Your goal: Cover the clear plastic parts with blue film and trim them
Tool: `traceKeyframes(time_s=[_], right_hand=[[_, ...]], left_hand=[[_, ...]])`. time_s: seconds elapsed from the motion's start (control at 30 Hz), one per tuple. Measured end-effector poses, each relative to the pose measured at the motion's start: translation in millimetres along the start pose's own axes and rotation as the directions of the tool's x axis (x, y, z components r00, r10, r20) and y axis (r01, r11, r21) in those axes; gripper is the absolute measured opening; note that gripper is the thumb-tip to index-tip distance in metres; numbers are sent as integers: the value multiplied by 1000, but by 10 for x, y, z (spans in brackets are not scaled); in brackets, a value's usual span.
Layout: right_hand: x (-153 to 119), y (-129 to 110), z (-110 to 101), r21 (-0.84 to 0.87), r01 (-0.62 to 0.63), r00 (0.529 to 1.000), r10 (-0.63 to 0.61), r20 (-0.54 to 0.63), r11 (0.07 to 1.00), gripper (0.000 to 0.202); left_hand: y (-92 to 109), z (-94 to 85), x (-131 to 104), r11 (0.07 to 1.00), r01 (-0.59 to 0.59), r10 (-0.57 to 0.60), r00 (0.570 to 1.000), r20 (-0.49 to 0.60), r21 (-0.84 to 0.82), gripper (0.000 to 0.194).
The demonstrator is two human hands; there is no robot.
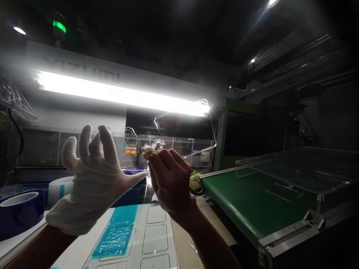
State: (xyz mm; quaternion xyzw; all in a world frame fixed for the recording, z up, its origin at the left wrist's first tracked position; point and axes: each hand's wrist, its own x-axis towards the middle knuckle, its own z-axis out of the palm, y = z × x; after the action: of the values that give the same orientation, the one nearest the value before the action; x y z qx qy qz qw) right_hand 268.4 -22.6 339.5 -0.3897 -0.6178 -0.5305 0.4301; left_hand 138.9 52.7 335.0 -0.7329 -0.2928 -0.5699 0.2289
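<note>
My left hand (pixel 94 183), in a white glove, is raised at the left with its fingers spread and nothing in them. Its thumb points right, close to the fingertips of my bare right hand (pixel 174 181). The right hand's fingers are closed in a pinch on a clear molded plastic part (pixel 193 152), held up in front of the bright tube lamp (pixel 120 92). Only the part's shiny edges and a small round feature show; its near side is hidden behind the fingers. Below lies a white sheet (pixel 155 239) with rounded outlines and a blue film patch (pixel 116 233).
Left stand a dark blue tape roll (pixel 21 213) and a clear roll (pixel 58 190). A green conveyor belt (pixel 230 201) runs along the right, with a clear plastic cover (pixel 297 168) over it. A yellow-green clog (pixel 195 182) sits behind my right hand.
</note>
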Motion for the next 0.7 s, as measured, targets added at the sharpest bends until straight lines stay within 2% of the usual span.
traceKeyframes(time_s=[0.1,0.17,0.23,0.27,0.33,0.4,0.47,0.53,0.57,0.63,0.7], right_hand=[[-275,-47,4,117,-179,978,165,124,977,20],[-558,-83,-42,171,-332,913,271,304,928,17],[-881,-106,-143,165,-458,797,321,511,874,18],[-1040,-109,-208,140,-497,729,325,603,856,27],[-1330,-97,-338,74,-517,595,296,747,853,60],[-1566,-72,-423,50,-477,465,203,862,877,96],[-1750,-51,-442,82,-445,322,74,944,892,119],[-1887,-43,-413,116,-455,192,-30,981,883,127],[-1939,-44,-392,125,-471,147,-62,987,873,128],[-2020,-57,-357,131,-509,102,-91,991,851,127],[-2091,-95,-337,130,-566,84,-100,991,814,125]], left_hand=[[-124,127,-287,990,-72,66,996,55,120,124],[-232,207,-652,981,-162,146,978,152,102,121],[-346,247,-1112,969,-238,212,938,275,66,118],[-399,244,-1349,968,-247,214,912,351,52,118],[-484,196,-1767,968,-245,190,843,504,44,114],[-533,116,-2049,973,-230,174,783,598,18,110],[-553,41,-2179,977,-204,198,747,634,-65,108],[-560,-14,-2206,980,-145,200,729,654,-139,105],[-566,-35,-2203,982,-108,182,726,663,-152,103],[-585,-68,-2205,989,-35,122,721,682,-141,103],[-601,-92,-2250,987,47,75,712,698,-155,106]])
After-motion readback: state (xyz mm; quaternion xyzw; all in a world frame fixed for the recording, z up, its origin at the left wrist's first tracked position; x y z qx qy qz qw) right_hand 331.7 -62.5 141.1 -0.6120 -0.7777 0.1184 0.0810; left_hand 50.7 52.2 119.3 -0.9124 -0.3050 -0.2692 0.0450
